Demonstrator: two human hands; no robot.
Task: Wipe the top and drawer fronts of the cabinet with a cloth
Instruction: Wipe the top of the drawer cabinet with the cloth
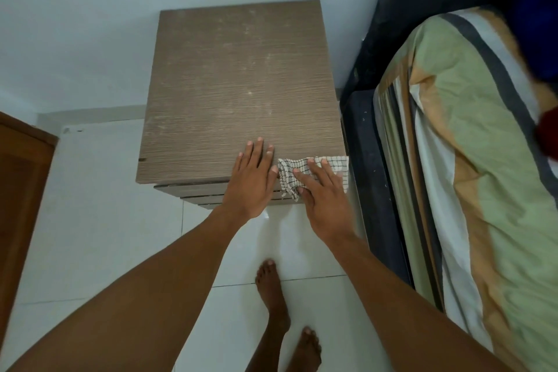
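Observation:
A brown wood-grain cabinet (238, 84) stands against the white wall, its top dusty with pale specks. Drawer fronts (193, 195) show as thin stepped edges below its near edge. A white cloth with a dark check pattern (332, 164) lies on the top's near right corner and hangs over the front edge. My right hand (324, 199) lies flat on the cloth, fingers spread, pressing it down. My left hand (252, 175) rests flat on the bare top just left of the cloth, fingers apart, holding nothing.
A bed with a dark base (371, 175) and a striped green, tan and white cover (471, 160) stands close on the cabinet's right. A brown wooden door (21, 190) is at the left. My bare feet (273, 296) stand on white floor tiles.

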